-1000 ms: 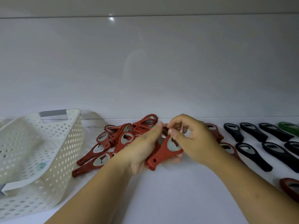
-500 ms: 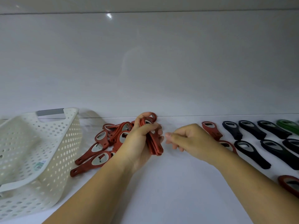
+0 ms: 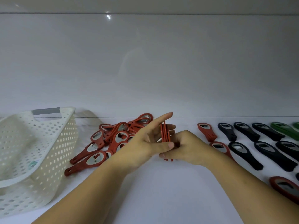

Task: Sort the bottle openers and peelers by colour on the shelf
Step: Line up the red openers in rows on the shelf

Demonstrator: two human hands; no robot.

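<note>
A stack of red bottle openers point(image 3: 165, 133) stands on edge between both hands at the middle of the white shelf point(image 3: 161, 191). My left hand point(image 3: 145, 141) holds the stack from the left, index finger stretched out past it. From the right, my right hand point(image 3: 187, 147) grips the lower part of the same stack. Behind my left hand lies a loose pile of red openers point(image 3: 113, 139). Laid out to the right are red openers point(image 3: 207, 131), black openers point(image 3: 242, 151) and green ones point(image 3: 284, 129).
A white perforated basket point(image 3: 32, 156) lies tipped on its side at the left. The shelf's glossy white back wall point(image 3: 161, 70) rises right behind the openers. One more red opener point(image 3: 284, 188) lies at the right edge, near my right forearm.
My right hand has moved left and taken hold of the stack in my left hand. My left hand's fingers have opened out, the index finger now extended.
</note>
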